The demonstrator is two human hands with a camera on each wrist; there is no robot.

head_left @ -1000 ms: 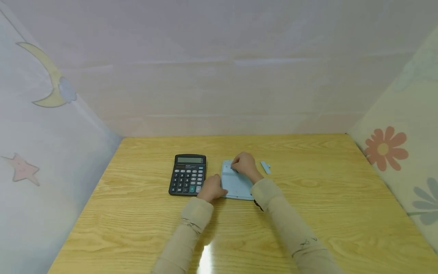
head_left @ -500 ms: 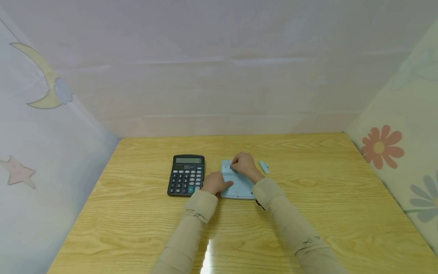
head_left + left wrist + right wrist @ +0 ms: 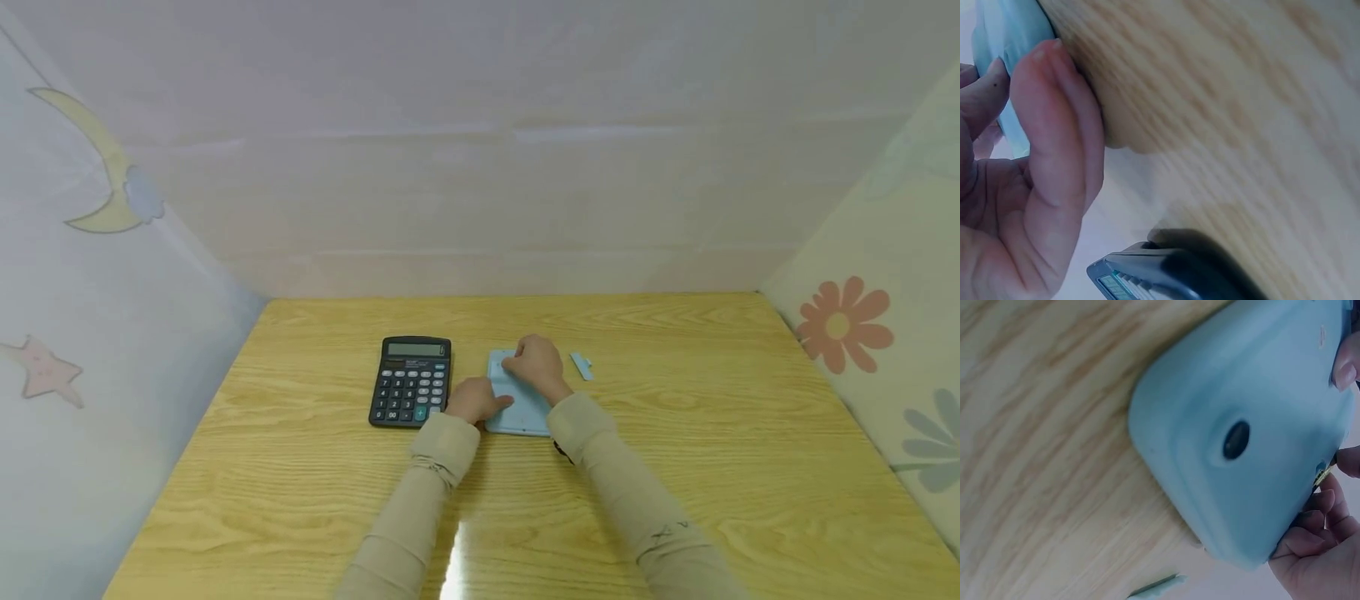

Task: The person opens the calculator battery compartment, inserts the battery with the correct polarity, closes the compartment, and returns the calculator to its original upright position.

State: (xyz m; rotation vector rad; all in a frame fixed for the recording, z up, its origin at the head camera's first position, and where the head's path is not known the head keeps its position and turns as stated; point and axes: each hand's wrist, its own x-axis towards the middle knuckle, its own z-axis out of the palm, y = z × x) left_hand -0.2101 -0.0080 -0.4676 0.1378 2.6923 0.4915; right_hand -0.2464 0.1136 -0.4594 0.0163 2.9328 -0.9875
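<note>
A light blue calculator (image 3: 525,414) lies back side up on the table, with a dark round rubber foot (image 3: 1236,440) at one corner. My left hand (image 3: 474,402) grips its near left edge, thumb on top. In the left wrist view the fingers of the left hand (image 3: 1054,144) curl at the case's edge. My right hand (image 3: 538,367) is over the far part of the back, thumb and fingers pinching a small gold-coloured battery (image 3: 1324,477) at the case; most of it is hidden by the fingers.
Left of the light blue case lies a black calculator (image 3: 410,382), face up, its display lit. A small light blue battery cover (image 3: 581,366) with a tab lies to the right. All rest on a wooden table (image 3: 300,500), with printed cloth walls (image 3: 480,208) behind and at the sides.
My left hand has shifted slightly up and right, its thumb further onto the back of the light blue calculator. The right hand stays at the same spot, its fingers lower over the small battery.
</note>
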